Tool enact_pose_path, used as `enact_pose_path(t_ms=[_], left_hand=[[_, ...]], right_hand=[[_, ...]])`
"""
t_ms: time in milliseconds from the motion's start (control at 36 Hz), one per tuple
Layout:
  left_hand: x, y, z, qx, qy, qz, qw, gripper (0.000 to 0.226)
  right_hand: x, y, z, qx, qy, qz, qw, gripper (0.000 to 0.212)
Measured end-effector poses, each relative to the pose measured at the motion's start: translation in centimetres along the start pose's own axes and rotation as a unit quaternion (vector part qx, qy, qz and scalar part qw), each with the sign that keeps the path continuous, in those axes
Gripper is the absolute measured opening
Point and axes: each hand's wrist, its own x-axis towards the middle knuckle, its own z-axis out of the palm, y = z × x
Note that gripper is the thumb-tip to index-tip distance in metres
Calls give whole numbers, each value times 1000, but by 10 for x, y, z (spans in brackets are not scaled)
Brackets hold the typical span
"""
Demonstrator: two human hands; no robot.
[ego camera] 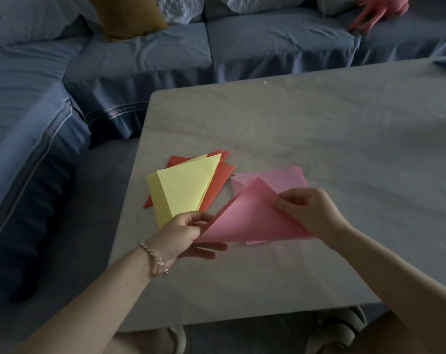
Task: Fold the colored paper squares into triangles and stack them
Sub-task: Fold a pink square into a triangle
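Left grip (184, 232) pinches the lower left corner of a pink sheet (247, 217), thumb on top and fingers curled underneath. Right grip (312, 210) pinches the sheet's right edge between thumb and fingertips. The sheet is held just above the counter (319, 118), near its front left part, with its point facing away from the person. It looks already doubled over into a triangle, but the light is dim and the layers are hard to separate, so this is not certain.

A pink paper stack (289, 176) lies flat on the counter directly under and behind the held sheet, partly covered by it. One pale corner sticks out below the right wrist.

Yellow triangles (186, 186) lie just left of the pink sheet, piled loosely and slightly fanned. They rest on orange triangles (220, 183), whose edges show at the top, right and lower left. This pile sits near the counter's left edge, close to the pink stack but not clearly touching it.

A beaded bracelet (155, 256) is on the left wrist. A blue sofa (145, 62) wraps around behind and to the left of the counter. A mustard cushion (129, 15) sits on the sofa, and a blurred pink object (377, 11) lies on it at far right.
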Motion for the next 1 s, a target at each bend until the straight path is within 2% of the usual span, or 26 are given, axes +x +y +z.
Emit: enact_pose_path(t_ms=[56, 83, 167, 222, 306, 417, 528, 722, 861, 1000], left_hand=[[1, 0, -1, 89, 17, 12, 996, 15], [2, 2, -1, 119, 28, 23, 992, 21], [2, 10, 0, 158, 37, 67, 985, 57], [1, 15, 6, 192, 54, 99, 975, 50], [3, 16, 20, 235, 125, 169, 949, 39], [3, 16, 34, 210, 207, 257, 920, 29], [2, 16, 39, 201, 251, 300, 898, 24], [-4, 18, 42, 205, 244, 328, 889, 26], [-7, 21, 43, 241, 243, 360, 868, 27], [-11, 21, 44, 224, 223, 351, 881, 34]], right_hand=[[-2, -1, 2, 7, -3, -4, 1000, 4], [-3, -2, 3, 8, -6, -8, 1000, 4], [-5, -5, 5, 5, -16, -18, 1000, 9], [-7, -8, 6, -10, -22, -30, 999, 18], [-10, -13, 9, -12, -24, -43, 999, 26], [-15, -21, 11, -7, -1, -63, 998, 20], [-18, -26, 10, 48, 13, -69, 996, 29], [-21, -34, 7, 52, 40, -87, 994, 31], [-21, -36, 6, 43, 48, -93, 994, 33], [-22, -38, 4, 54, 37, -90, 994, 32]])
